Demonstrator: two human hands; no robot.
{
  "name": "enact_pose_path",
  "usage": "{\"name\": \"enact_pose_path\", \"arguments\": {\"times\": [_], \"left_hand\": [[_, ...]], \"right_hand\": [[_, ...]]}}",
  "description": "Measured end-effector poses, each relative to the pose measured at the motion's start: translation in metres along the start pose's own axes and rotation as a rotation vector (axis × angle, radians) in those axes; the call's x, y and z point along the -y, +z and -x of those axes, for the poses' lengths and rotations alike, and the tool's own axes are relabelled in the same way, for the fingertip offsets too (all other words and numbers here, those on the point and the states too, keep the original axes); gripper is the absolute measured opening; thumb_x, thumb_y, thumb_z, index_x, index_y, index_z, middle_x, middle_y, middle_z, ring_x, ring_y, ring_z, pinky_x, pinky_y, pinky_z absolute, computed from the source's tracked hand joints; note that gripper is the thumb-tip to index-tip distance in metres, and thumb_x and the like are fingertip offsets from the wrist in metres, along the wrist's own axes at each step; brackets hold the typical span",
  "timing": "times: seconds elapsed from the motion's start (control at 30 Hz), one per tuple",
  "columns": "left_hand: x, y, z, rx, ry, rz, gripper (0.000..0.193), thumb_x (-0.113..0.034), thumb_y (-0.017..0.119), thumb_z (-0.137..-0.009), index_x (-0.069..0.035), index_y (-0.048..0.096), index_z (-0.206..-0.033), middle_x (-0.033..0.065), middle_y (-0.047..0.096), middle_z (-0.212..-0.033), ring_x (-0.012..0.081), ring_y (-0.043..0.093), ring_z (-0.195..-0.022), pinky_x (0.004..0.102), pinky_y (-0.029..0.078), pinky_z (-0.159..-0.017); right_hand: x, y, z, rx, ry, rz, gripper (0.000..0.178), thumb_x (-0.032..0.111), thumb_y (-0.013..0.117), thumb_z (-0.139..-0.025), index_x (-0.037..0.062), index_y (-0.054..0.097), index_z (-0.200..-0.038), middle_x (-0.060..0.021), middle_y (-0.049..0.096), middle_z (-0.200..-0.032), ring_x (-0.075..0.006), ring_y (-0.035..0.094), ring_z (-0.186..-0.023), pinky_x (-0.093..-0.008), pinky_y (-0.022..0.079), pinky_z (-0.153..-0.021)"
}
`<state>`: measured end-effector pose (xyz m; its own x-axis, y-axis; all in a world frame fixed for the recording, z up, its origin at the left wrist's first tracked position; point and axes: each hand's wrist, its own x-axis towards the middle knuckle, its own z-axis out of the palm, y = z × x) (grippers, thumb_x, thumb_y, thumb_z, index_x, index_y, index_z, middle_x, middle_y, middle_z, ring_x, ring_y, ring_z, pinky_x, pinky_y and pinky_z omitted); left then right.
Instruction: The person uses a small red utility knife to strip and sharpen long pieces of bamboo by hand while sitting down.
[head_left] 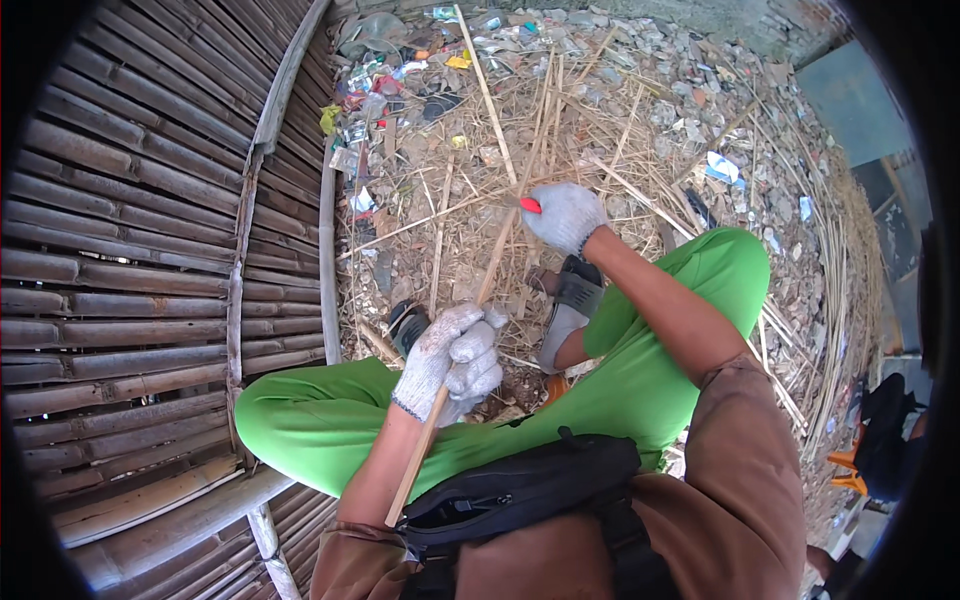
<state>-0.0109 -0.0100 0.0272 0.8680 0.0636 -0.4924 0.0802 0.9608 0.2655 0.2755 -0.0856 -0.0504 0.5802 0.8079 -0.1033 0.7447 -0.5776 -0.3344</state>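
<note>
Where the frame begins at my lower edge, I log a black waist bag (520,490) strapped over a brown top, with green trousers (330,415) covering both bent knees.

Item, left hand (450,362): white knit glove, fingers wrapped tight around a thin bamboo strip (470,315). The strip runs on a slant from beside the bag, up through that fist, toward the other hand.

Item, right hand (565,215): white knit glove, closed on a small red-handled tool (530,205) where the hand meets the strip's upper stretch; I cannot make out the blade.

Item, grey sandal (572,305): on the right foot, under the right forearm, resting on the ground.

Item, woven bamboo panel (140,270): dark slats filling the left side, beside the left knee.

Item, ground beyond: dry bamboo shavings and loose strips (560,120), then scattered litter (390,70) and stone rubble (690,80) farthest off.
</note>
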Motion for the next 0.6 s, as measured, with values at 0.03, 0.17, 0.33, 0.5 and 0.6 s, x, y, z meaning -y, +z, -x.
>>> {"name": "enact_pose_path", "arguments": {"times": [0.03,0.17,0.33,0.5,0.6], "left_hand": [[0.002,-0.003,-0.001,0.029,-0.032,0.004,0.031,-0.021,0.048,-0.114,0.006,0.061,-0.118,-0.0063,0.044,-0.058,0.0085,0.035,-0.036,0.0284,0.032,-0.039],[0.005,0.006,-0.001,0.049,-0.087,-0.011,0.03,-0.021,0.049,-0.114,0.005,0.062,-0.117,-0.0062,0.045,-0.059,0.0086,0.035,-0.036,0.0285,0.032,-0.039],[-0.005,-0.015,-0.01,0.009,0.064,-0.184,0.032,-0.025,0.052,-0.113,0.003,0.067,-0.114,-0.0029,0.048,-0.062,0.0111,0.04,-0.04,0.0296,0.034,-0.041],[-0.015,-0.023,-0.009,-0.003,0.094,-0.285,0.032,-0.025,0.055,-0.112,0.005,0.064,-0.117,-0.0023,0.05,-0.064,0.0115,0.043,-0.041,0.0278,0.039,-0.04],[-0.014,-0.027,-0.007,-0.036,0.12,-0.366,0.031,-0.023,0.055,-0.112,0.006,0.065,-0.117,-0.0017,0.052,-0.064,0.012,0.045,-0.041,0.0282,0.039,-0.039]], "right_hand": [[-0.013,-0.004,-0.009,0.014,0.132,0.027,0.039,0.044,0.061,-0.098,0.0098,0.078,-0.106,-0.0227,0.078,-0.102,-0.042,0.076,-0.1,-0.0551,0.061,-0.088],[-0.083,-0.016,-0.022,-0.017,0.467,0.01,0.044,0.043,0.059,-0.1,0.0061,0.079,-0.112,-0.0226,0.078,-0.113,-0.0433,0.075,-0.108,-0.0529,0.06,-0.094],[-0.02,-0.031,0.0,-0.166,0.18,-0.044,0.04,0.044,0.059,-0.101,0.0078,0.075,-0.099,-0.0224,0.077,-0.101,-0.0432,0.075,-0.096,-0.055,0.06,-0.085],[0.037,-0.003,0.043,-0.021,-0.223,-0.014,0.036,0.043,0.063,-0.098,0.0089,0.071,-0.094,-0.0206,0.075,-0.089,-0.0437,0.073,-0.088,-0.0571,0.058,-0.078],[0.05,0.006,0.046,0.021,-0.278,-0.004,0.032,0.041,0.066,-0.096,0.0101,0.072,-0.096,-0.0202,0.075,-0.088,-0.043,0.074,-0.087,-0.057,0.058,-0.078]]}}
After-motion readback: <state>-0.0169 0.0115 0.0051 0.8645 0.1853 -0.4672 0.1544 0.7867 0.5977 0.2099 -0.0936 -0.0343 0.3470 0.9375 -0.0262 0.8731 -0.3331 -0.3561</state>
